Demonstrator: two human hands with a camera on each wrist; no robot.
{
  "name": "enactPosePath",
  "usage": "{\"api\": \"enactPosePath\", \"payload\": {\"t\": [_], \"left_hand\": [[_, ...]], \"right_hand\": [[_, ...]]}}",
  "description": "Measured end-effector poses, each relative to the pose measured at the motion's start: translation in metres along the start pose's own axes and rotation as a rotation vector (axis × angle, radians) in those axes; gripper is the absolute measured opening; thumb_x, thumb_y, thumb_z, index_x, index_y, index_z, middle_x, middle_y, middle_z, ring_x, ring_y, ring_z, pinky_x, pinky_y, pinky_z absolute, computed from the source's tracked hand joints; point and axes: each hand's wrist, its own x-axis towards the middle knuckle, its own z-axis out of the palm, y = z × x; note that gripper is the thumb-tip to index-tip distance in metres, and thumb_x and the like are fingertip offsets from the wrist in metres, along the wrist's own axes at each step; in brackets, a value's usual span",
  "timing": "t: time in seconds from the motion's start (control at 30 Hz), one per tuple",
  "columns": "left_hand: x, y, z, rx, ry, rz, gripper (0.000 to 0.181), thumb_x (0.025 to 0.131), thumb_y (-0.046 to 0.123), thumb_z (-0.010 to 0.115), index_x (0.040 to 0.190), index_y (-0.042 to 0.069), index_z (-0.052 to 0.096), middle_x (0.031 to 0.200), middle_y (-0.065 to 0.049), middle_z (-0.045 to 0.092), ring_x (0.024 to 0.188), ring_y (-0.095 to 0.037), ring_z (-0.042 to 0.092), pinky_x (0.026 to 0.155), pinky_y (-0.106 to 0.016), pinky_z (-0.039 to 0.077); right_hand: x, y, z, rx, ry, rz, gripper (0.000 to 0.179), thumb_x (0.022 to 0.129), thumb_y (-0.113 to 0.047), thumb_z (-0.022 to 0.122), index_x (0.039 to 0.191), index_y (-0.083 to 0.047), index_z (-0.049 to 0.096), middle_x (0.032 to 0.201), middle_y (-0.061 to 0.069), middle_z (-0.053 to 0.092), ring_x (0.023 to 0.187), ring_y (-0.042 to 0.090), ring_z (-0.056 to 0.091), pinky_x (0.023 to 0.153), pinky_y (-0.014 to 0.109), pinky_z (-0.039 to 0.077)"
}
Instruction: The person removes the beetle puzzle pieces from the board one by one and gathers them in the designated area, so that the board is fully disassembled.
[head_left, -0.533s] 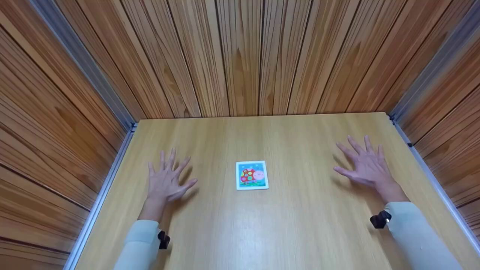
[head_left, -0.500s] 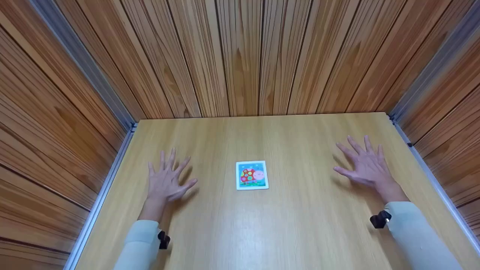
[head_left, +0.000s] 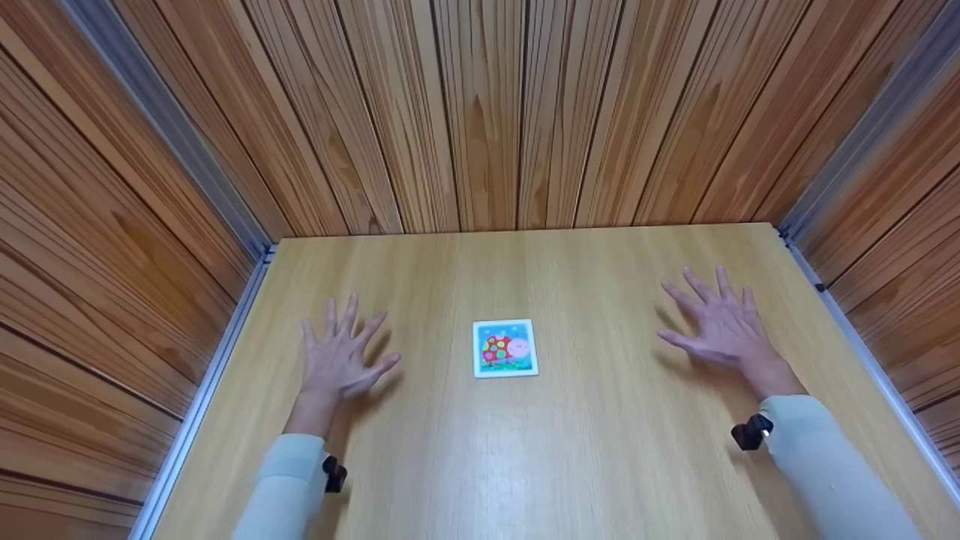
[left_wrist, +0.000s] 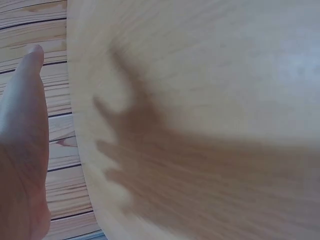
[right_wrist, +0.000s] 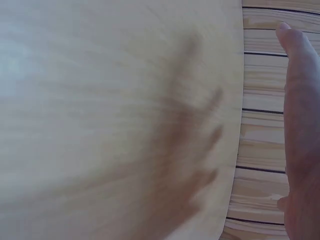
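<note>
A square picture tile (head_left: 505, 348) with a white border lies flat near the middle of the table (head_left: 510, 465). Its picture has a pink pig-like head and a red body with coloured spots on blue and green. To its left, my left hand (head_left: 339, 360) is held palm down over the wood, fingers spread and holding nothing. My right hand (head_left: 724, 328) is spread in the same way, farther off on the tile's right. In the wrist views the left hand (left_wrist: 22, 145) and right hand (right_wrist: 302, 125) show only in part, with their shadows cast on the tabletop.
Wood-plank walls (head_left: 487, 112) stand behind the table and on both sides. Metal rails (head_left: 217, 360) run along the table's side edges. A small black device (head_left: 334, 474) sits at the left cuff and a similar black device (head_left: 752, 433) at the right cuff.
Both hands have shifted slightly inward, toward the tile, and a little away from the body. Their fingers stay spread. The tile lies where it was.
</note>
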Motion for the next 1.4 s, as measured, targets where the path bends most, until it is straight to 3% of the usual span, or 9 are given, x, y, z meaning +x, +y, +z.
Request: {"api": "enactPosePath", "payload": {"t": [0.17,0.47,0.83,1.07,1.4], "left_hand": [[0.007,0.010,0.000,-0.028,0.001,0.026,0.090,0.100,0.080,0.054,0.177,0.037,0.034,0.192,-0.018,0.009,0.176,-0.056,0.006,0.130,-0.093,0.006],[0.019,0.033,0.003,0.005,0.017,0.061,0.089,0.102,0.082,0.049,0.177,0.037,0.033,0.192,-0.017,0.011,0.177,-0.055,0.009,0.131,-0.091,0.012],[0.033,0.062,0.006,0.015,-0.025,0.077,0.092,0.101,0.084,0.048,0.178,0.037,0.030,0.191,-0.016,0.016,0.177,-0.053,0.014,0.133,-0.088,0.017],[0.040,0.080,0.006,-0.057,-0.029,0.088,0.093,0.100,0.083,0.050,0.178,0.035,0.032,0.190,-0.018,0.021,0.177,-0.051,0.014,0.135,-0.086,0.012],[0.047,0.101,0.011,-0.145,-0.020,0.095,0.091,0.100,0.077,0.056,0.177,0.031,0.036,0.189,-0.017,0.026,0.177,-0.050,0.017,0.135,-0.084,0.017]], "right_hand": [[0.007,-0.011,0.003,-0.010,0.000,-0.026,0.092,0.101,-0.073,0.064,0.175,-0.025,0.040,0.188,0.021,0.024,0.169,0.070,0.011,0.124,0.098,0.009],[0.023,-0.036,0.006,-0.043,0.004,-0.078,0.091,0.101,-0.072,0.064,0.175,-0.027,0.039,0.187,0.020,0.028,0.170,0.067,0.016,0.126,0.096,0.015],[0.039,-0.069,0.013,-0.013,-0.027,-0.119,0.092,0.101,-0.072,0.064,0.177,-0.028,0.036,0.187,0.019,0.028,0.172,0.062,0.019,0.132,0.089,0.019],[0.047,-0.089,0.017,0.021,-0.020,-0.149,0.090,0.101,-0.069,0.065,0.176,-0.027,0.039,0.185,0.020,0.033,0.171,0.060,0.025,0.133,0.086,0.022],[0.057,-0.119,0.020,0.090,-0.040,-0.175,0.087,0.103,-0.068,0.062,0.176,-0.026,0.040,0.185,0.021,0.034,0.171,0.056,0.027,0.134,0.082,0.025]]}}
